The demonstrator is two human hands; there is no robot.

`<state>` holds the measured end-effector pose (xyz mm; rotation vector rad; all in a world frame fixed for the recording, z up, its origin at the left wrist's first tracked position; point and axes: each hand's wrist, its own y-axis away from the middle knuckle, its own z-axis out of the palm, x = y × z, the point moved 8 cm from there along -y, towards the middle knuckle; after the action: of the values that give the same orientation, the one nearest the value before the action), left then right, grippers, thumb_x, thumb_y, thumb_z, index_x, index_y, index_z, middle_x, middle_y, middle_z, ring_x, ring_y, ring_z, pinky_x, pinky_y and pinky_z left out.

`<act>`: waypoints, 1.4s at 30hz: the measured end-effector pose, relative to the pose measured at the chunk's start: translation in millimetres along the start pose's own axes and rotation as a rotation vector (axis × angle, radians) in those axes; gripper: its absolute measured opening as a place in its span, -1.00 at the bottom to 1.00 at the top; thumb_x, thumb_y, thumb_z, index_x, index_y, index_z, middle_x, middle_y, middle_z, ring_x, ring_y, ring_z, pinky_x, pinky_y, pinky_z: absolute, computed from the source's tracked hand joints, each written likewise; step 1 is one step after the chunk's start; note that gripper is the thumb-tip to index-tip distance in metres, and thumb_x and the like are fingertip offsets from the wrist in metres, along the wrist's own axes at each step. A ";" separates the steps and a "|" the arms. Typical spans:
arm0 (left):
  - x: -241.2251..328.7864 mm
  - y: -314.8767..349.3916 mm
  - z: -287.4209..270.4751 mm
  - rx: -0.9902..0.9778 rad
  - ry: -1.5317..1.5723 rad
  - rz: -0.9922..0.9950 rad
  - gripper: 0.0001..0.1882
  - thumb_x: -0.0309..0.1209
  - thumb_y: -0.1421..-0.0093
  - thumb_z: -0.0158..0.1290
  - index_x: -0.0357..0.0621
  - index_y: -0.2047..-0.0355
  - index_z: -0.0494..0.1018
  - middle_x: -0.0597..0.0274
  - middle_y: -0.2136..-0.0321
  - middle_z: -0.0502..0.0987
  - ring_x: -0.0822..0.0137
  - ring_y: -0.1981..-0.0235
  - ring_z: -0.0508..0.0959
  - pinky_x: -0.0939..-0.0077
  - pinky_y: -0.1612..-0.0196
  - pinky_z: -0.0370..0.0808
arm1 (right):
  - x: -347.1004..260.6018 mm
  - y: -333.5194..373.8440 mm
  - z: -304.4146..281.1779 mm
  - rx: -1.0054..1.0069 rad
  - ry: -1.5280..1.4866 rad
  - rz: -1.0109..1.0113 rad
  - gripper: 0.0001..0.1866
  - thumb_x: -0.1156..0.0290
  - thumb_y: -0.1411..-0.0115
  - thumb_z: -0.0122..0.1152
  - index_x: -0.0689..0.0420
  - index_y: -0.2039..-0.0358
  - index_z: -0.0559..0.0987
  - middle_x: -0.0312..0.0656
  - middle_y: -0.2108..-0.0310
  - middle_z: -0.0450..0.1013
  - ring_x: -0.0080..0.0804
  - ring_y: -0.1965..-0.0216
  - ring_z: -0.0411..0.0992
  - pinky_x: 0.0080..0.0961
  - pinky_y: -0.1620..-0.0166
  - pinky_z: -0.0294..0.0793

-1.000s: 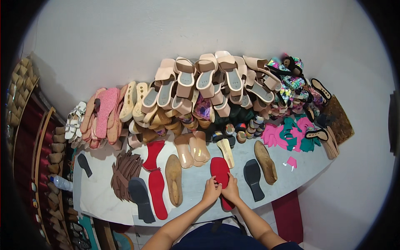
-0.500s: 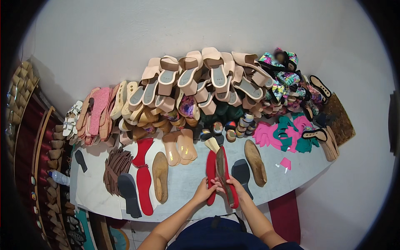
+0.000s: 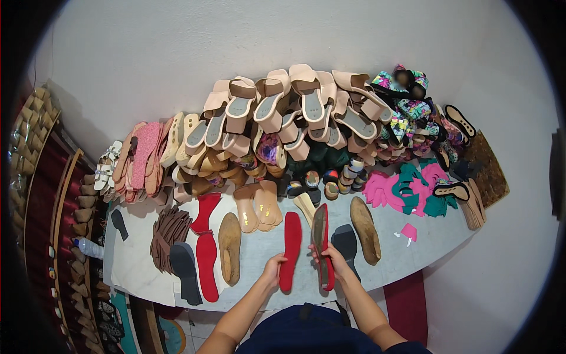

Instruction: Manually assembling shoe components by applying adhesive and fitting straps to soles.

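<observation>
Near the front edge of the table, my left hand (image 3: 273, 267) grips a red insole (image 3: 289, 248), its smooth red face turned up. A little to the right, my right hand (image 3: 333, 259) holds a second red insole (image 3: 320, 231) tilted, showing a brownish-grey underside and a red rim. The two insoles are apart. Beyond them lies a pair of cream strips (image 3: 305, 207). Beside my right hand rest a dark grey outsole (image 3: 345, 242) and a wooden shoe last (image 3: 366, 229). Left of my left hand lie another wooden last (image 3: 230, 248), a red insole (image 3: 207, 265) and a dark outsole (image 3: 185, 272).
Heaped beige heeled sandals (image 3: 307, 97) line the wall behind the table (image 3: 259, 298). Brown strips (image 3: 170, 239), a red cut piece (image 3: 206, 212), tan insoles (image 3: 257, 206) and pink and green scraps (image 3: 394, 190) lie about. A rack of soles (image 3: 79, 236) stands at left.
My hands have drawn apart, separating the two red insoles that were held close together. The left insole moved left; the right one stays tilted in my right hand.
</observation>
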<state>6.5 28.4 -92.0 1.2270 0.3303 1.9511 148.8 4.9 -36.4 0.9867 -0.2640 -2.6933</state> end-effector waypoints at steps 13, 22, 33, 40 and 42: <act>1.1 41.5 46.5 -0.853 0.743 -0.365 -0.23 0.20 0.03 -0.14 -0.17 -0.01 0.17 0.20 0.40 0.26 0.51 0.62 0.22 0.62 0.57 0.16 | 29.2 0.5 0.0 0.027 -0.134 0.161 -0.42 0.52 0.12 -0.20 0.32 -0.02 0.16 -0.04 0.11 0.29 -0.36 0.23 0.34 -0.43 0.16 0.38; 6.6 27.4 14.7 -0.634 0.502 -0.249 -0.41 -0.21 0.05 -0.16 -0.25 0.00 0.17 0.16 0.23 0.33 0.32 0.36 0.35 0.50 0.37 0.34 | 17.0 4.6 11.1 0.079 0.068 0.113 -0.57 0.37 -0.13 -0.04 0.30 0.02 0.24 -0.05 0.09 0.32 -0.28 0.15 0.39 -0.39 0.10 0.42; 18.3 25.7 9.9 -0.330 0.156 -0.069 -0.50 -0.28 -0.07 -0.13 -0.38 0.04 0.19 -0.01 0.19 0.38 0.20 0.30 0.47 0.29 0.17 0.45 | 16.3 0.6 1.8 0.016 0.283 0.048 -0.57 0.23 -0.11 0.05 0.22 0.09 0.32 -0.17 0.18 0.38 -0.49 0.32 0.39 -0.52 0.22 0.42; 22.1 22.3 0.0 -0.213 -0.105 -0.018 -0.56 -0.29 -0.10 -0.06 -0.34 0.08 0.25 0.10 0.30 0.43 0.31 0.33 0.49 0.39 0.31 0.50 | 13.4 -14.4 -38.6 0.469 1.091 -0.176 -0.05 0.12 0.00 0.14 0.15 -0.17 -0.27 0.03 0.04 0.10 -0.13 0.03 0.16 -0.32 -0.02 0.18; 17.7 20.9 -5.5 -0.233 0.030 -0.002 -0.55 -0.30 -0.10 -0.05 -0.31 0.05 0.22 0.15 0.34 0.41 0.33 0.38 0.46 0.41 0.30 0.48 | 20.1 -11.8 -34.5 0.463 1.093 0.056 0.15 0.11 0.10 0.22 0.16 -0.15 -0.49 0.20 -0.01 -0.09 0.06 -0.06 -0.01 -0.28 -0.10 0.02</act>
<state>-12.1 28.7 -71.2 1.0472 0.1145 1.9465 154.4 7.2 -77.6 2.3132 -0.6474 -1.6804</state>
